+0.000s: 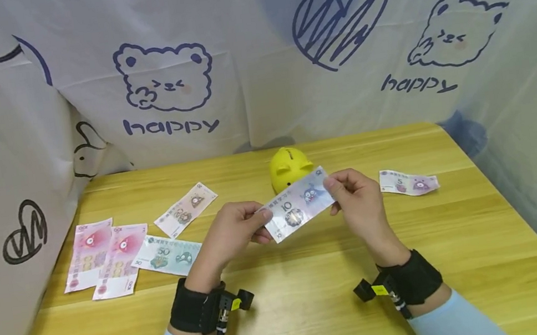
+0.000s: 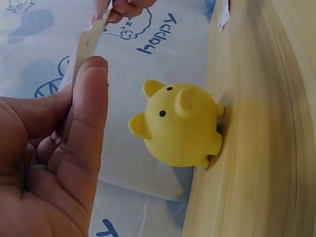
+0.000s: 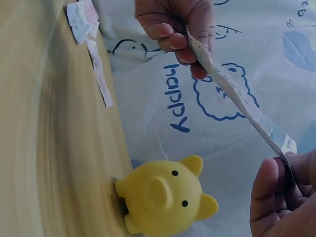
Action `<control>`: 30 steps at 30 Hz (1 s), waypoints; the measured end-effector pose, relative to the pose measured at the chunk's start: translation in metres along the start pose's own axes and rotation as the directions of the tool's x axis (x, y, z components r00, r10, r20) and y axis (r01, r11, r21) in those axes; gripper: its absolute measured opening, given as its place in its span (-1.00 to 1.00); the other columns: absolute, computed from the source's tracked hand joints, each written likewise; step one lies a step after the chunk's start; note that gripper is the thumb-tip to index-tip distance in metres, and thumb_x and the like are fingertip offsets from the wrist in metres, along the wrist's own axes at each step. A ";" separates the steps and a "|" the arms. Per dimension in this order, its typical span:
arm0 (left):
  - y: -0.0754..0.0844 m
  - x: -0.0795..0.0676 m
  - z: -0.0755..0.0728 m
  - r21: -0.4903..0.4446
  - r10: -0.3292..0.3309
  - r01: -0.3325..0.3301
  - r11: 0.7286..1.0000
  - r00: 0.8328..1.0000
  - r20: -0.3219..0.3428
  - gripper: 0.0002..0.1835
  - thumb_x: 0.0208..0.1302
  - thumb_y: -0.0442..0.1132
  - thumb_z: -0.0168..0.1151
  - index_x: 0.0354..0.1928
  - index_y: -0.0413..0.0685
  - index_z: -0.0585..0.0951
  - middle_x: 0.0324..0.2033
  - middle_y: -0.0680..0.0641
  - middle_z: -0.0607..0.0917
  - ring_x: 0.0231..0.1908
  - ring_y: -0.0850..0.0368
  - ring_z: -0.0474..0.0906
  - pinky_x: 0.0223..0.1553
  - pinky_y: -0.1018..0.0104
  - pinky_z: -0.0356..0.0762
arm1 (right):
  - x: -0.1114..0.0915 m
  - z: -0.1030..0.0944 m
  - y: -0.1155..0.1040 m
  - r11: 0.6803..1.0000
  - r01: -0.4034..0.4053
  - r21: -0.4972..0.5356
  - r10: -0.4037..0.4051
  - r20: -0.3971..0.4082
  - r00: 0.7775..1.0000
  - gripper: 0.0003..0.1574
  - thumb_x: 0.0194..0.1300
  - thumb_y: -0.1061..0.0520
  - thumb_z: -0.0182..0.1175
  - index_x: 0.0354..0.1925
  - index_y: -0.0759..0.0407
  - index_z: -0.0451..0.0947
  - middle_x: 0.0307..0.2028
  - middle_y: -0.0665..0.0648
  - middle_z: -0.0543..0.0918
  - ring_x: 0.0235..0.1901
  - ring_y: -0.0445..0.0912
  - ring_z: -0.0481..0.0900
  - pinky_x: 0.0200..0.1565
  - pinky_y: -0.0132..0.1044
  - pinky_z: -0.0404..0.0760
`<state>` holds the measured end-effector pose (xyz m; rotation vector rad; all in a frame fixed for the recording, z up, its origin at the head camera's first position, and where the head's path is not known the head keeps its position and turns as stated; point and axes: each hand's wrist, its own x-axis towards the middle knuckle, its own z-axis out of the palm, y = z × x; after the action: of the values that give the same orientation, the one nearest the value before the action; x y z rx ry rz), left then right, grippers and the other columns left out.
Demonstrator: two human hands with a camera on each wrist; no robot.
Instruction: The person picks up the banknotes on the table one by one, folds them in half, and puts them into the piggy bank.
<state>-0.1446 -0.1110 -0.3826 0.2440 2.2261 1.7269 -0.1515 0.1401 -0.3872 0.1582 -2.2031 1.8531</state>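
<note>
Between both hands a play banknote marked 10 (image 1: 298, 204) is stretched out, raised above the table. My left hand (image 1: 237, 228) pinches its left end between thumb and fingers. The right hand (image 1: 357, 201) pinches the opposite end the same way. Seen edge-on in the right wrist view, the banknote (image 3: 232, 94) runs as a thin strip from one hand to the other. Just behind it stands a yellow piggy bank (image 1: 286, 166), a slot on its back, partly covered by the note in the head view. The left wrist view shows the piggy bank (image 2: 180, 126) upright on its feet.
On the left of the wooden table (image 1: 316, 307) lie two pink 100 notes (image 1: 88, 248), a green 50 note (image 1: 171, 256) overlapping one of them, and a brownish note (image 1: 186, 209). A purple 5 note (image 1: 408, 181) lies at the right. A printed cloth (image 1: 255, 57) hangs behind.
</note>
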 end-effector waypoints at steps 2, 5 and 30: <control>0.001 -0.001 -0.002 0.013 0.001 -0.002 1.000 1.000 0.008 -0.81 0.38 -0.16 0.18 -0.22 -0.10 0.69 -0.32 -0.17 0.73 -0.41 -0.08 0.67 -0.32 0.10 0.73 | 0.001 0.000 0.000 1.000 -0.005 -0.017 0.005 0.013 1.000 -0.74 0.37 0.10 0.17 -0.19 0.31 0.60 -0.43 0.29 0.55 -0.61 0.02 0.51 -0.57 -0.31 0.62; 0.000 -0.002 -0.003 0.066 0.023 -0.024 0.998 1.000 0.017 -0.85 0.32 -0.16 0.24 -0.14 -0.01 0.69 -0.27 -0.09 0.73 -0.33 -0.02 0.67 -0.25 0.07 0.71 | 0.001 0.000 0.001 0.999 -0.015 -0.049 0.017 0.044 0.999 -0.76 0.37 0.12 0.18 -0.20 0.30 0.61 -0.43 0.28 0.56 -0.62 0.03 0.48 -0.60 -0.32 0.59; 0.006 0.003 0.008 -0.412 -0.030 -0.040 0.911 0.986 -0.161 -0.82 0.30 -0.42 0.14 -0.08 -0.29 0.58 -0.17 -0.24 0.72 -0.20 -0.05 0.68 -0.20 0.25 0.71 | -0.014 0.022 0.006 0.968 -0.141 0.210 0.067 0.325 0.943 -0.77 0.45 0.20 0.04 0.02 0.24 0.47 -0.39 0.21 0.67 -0.59 0.01 0.55 -0.63 -0.20 0.63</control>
<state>-0.1446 -0.1008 -0.3787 0.0067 1.8935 2.2383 -0.1422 0.1183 -0.4005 0.4168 -2.2221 2.2807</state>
